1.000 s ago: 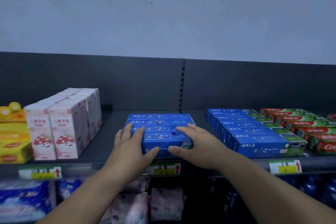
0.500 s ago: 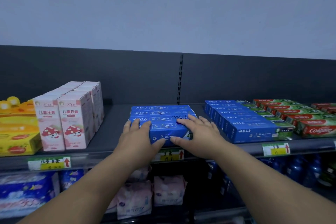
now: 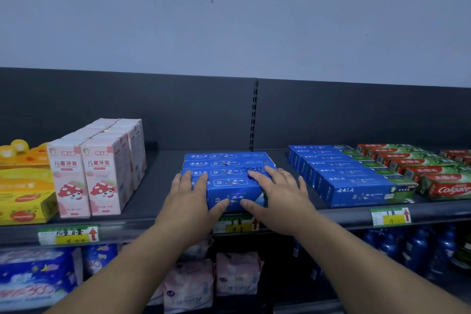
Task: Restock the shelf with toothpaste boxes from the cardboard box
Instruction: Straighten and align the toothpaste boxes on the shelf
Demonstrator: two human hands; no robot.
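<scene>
– toothpaste boxes (image 3: 225, 162), the blue ones: where are they in the head view?

– mid-shelf, a tight block lying flat, long sides running left to right, front face near the shelf (image 3: 158, 186) lip. i cannot tell how many layers deep it is.

– and the hands?

– both arms reach forward from below. the left hand (image 3: 190, 201) lies over the block's front left corner, fingers (image 3: 187, 178) straight and flat on the top, thumb (image 3: 221, 205) against the front face. the right hand (image 3: 277, 199) mirrors it on the front right corner, fingers (image 3: 257, 176) spread flat on top, thumb (image 3: 248, 205) on the front. the two thumb tips sit close together, not touching. neither hand curls round anything; they press with relaxed, extended fingers.

– what else is on that shelf?

– to the left, apart from the block, upright pink children's toothpaste cartons (image 3: 89, 173) in two rows, then yellow boxes (image 3: 23, 199) at the edge. to the right, a row of blue and green toothpaste boxes (image 3: 356, 181), then red and green colgate boxes (image 3: 433, 173).

– below?

– a yellow price tag (image 3: 235, 224) on the rail just under the hands. on the lower shelf, pink soft packs (image 3: 237, 273), blue soft packs (image 3: 38, 275) at left, dark blue bottles (image 3: 418, 250) at right.
</scene>
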